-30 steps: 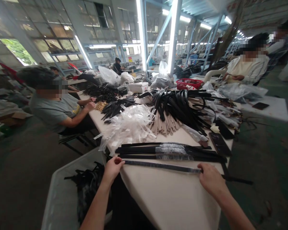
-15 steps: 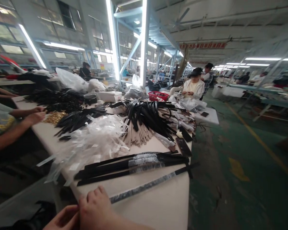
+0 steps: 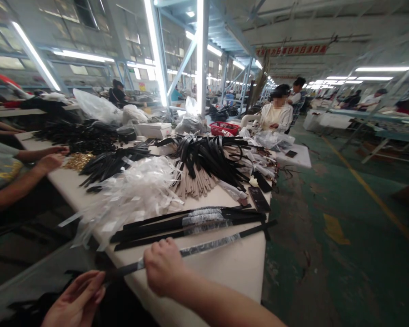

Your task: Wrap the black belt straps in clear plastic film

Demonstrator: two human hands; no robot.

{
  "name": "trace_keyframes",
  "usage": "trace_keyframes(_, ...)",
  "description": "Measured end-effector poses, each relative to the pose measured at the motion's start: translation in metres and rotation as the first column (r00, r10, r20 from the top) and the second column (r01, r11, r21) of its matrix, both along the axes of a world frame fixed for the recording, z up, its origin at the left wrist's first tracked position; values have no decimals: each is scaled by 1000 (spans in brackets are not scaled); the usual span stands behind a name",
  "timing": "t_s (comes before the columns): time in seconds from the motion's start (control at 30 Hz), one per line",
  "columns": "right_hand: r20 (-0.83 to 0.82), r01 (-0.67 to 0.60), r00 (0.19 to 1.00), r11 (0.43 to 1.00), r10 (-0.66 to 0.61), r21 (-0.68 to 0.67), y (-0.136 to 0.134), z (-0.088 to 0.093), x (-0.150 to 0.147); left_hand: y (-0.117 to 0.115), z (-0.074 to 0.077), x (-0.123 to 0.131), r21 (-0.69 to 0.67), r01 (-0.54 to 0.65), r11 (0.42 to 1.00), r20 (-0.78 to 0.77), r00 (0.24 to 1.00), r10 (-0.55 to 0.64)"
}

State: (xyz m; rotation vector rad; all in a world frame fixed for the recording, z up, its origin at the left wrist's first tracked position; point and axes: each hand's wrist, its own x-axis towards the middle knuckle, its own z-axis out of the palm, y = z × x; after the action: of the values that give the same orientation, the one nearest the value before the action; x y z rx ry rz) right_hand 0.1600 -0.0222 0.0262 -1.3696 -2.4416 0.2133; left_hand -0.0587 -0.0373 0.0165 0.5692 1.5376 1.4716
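Note:
A long black strap (image 3: 204,246) in a clear plastic sleeve lies across the near end of the white table (image 3: 235,265). My right hand (image 3: 163,268) is closed round it near its left end. My left hand (image 3: 75,302) is at the strap's near tip off the table edge, fingers together and partly curled against it. Beyond the strap lie a few more sleeved black straps (image 3: 191,222).
A heap of clear plastic sleeves (image 3: 129,195), a pile of black and tan straps (image 3: 207,165), two phones (image 3: 259,199), a red basket (image 3: 224,129). A person's arms (image 3: 23,175) rest at the left edge; other people work farther back. Green floor lies to the right.
The view swung right. My right hand moved from the strap's right end to its left part and closed on it; my left hand dropped off the table edge to the strap's tip.

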Motion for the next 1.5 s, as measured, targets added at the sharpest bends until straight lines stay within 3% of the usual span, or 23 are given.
trace_keyframes(0.1,43,101,994,995,-100,-24,-6,3,48,-1,15,-13,23,37,999,133,990,-40)
trace_keyframes(0.17,69,140,988,990,-138,-32,-10,2,78,0,19,-15,57,1,998,127,992,-8)
trace_keyframes(0.4,125,268,958,961,-258,-64,-24,-16,150,20,2,0,89,-6,996,97,995,-2)
trace_keyframes(0.47,136,327,940,939,-312,-104,-27,-23,173,27,-8,-1,108,-13,994,15,1000,11)
trace_keyframes(0.57,162,394,915,905,-370,-158,-35,-35,213,36,-22,-5,75,41,996,-259,966,-20)
trace_keyframes(0.63,176,420,903,889,-391,-181,-41,-41,236,37,-26,1,63,44,997,-507,862,-6)
trace_keyframes(0.7,191,445,892,872,-410,-206,-45,-45,252,35,-22,25,151,19,988,-744,661,101)
trace_keyframes(0.77,200,475,877,849,-437,-230,-47,-46,259,30,-15,70,272,147,951,-871,457,179)
trace_keyframes(0.8,200,485,873,841,-445,-242,-47,-45,260,26,-11,100,287,297,911,-903,401,154)
trace_keyframes(0.83,201,488,871,836,-448,-252,-48,-43,259,21,-8,132,249,489,836,-931,360,67)
trace_keyframes(0.9,192,479,877,838,-441,-263,-48,-39,254,12,-5,199,52,803,594,-980,155,-124)
trace_keyframes(0.97,165,467,884,845,-437,-260,-49,-35,248,6,-7,257,-136,906,401,-982,-69,-177)
trace_keyframes(1.03,132,489,872,838,-471,-240,-50,-32,244,5,-12,297,-286,904,317,-954,-236,-186)
trace_keyframes(1.1,116,552,833,802,-540,-229,-52,-31,244,10,-19,315,-404,870,283,-911,-356,-206)
trace_keyframes(1.2,116,596,801,765,-588,-244,-56,-29,250,21,-26,313,-508,820,264,-858,-456,-235)
trace_keyframes(1.37,157,552,834,797,-529,-247,-62,-28,266,24,-23,291,-580,771,264,-813,-525,-252)
trace_keyframes(1.43,163,537,844,808,-511,-243,-61,-32,271,21,-27,284,-576,771,271,-815,-512,-272)
trace_keyframes(1.5,151,515,857,826,-492,-231,-61,-36,277,17,-35,271,-535,784,317,-841,-455,-293)
